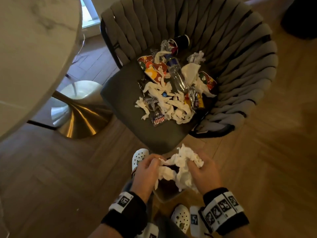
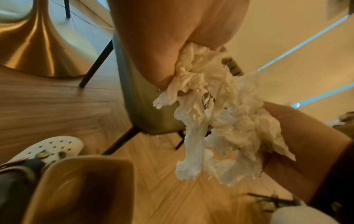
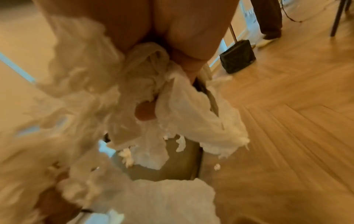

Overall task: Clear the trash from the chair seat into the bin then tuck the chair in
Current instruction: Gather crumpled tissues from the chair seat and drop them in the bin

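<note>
Both hands hold one bundle of crumpled white tissue (image 1: pixel 180 164) between them, in front of the chair. My left hand (image 1: pixel 147 170) grips its left side and my right hand (image 1: pixel 202 174) its right side, fingers curled into the paper. The bundle (image 2: pixel 220 121) hangs above the beige square bin (image 2: pixel 86 189), whose dark opening (image 1: pixel 169 186) lies right under the hands. In the right wrist view the tissue (image 3: pixel 153 106) fills most of the picture. The dark chair seat (image 1: pixel 130 117) carries a trash pile (image 1: pixel 171 100): tissue shreds, printed paper cups (image 1: pixel 154 69), a clear plastic bottle (image 1: pixel 178 74) and wrappers.
A marble-topped table (image 1: pixel 30 57) on a gold pedestal base (image 1: pixel 82 121) stands left of the chair. My white clogs (image 1: pixel 139 157) flank the bin. A dark broom head (image 3: pixel 237 59) and another person's leg (image 3: pixel 268 19) show farther off on the wood floor.
</note>
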A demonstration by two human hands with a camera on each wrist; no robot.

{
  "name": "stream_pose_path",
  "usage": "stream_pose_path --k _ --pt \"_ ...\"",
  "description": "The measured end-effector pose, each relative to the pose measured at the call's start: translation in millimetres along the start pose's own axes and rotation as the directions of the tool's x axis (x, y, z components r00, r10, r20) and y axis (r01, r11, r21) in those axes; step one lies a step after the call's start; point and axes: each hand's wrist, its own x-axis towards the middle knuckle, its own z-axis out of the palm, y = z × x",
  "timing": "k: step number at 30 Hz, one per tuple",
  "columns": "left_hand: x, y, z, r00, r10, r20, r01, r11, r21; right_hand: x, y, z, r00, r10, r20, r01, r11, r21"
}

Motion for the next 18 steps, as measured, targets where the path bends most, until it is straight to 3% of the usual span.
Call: stream_pose_path --k 4,9,14,16,18 --pt "39.6 -70.6 15.8 0.986 -0.151 -0.066 0.146 0.987 -0.068 3.9 84.7 56.4 0.972 0.215 0.096 -0.202 0.971 -0.126" --pt "148.4 -198.3 14.7 0.985 -0.164 -0.046 0.169 0.971 0.17 44.7 182.7 128.5 0.922 0.359 0.145 -0.321 0.918 -0.234" --pt "180.4 -229.6 13.9 0.966 -0.257 0.025 0.232 0.907 0.352 69.5 229.1 158.7 0.836 0.485 0.256 -0.389 0.853 -0.347" --pt "187.6 -240.8 6.3 0.962 -0.271 0.043 0.235 0.895 0.379 70.9 236.8 158.6 0.842 0.452 0.294 -0.332 0.864 -0.378" --pt "188.4 -244.5 0.5 0.968 -0.241 0.07 0.19 0.886 0.423 67.5 238.9 154.9 0.887 0.39 0.249 -0.259 0.865 -0.429"
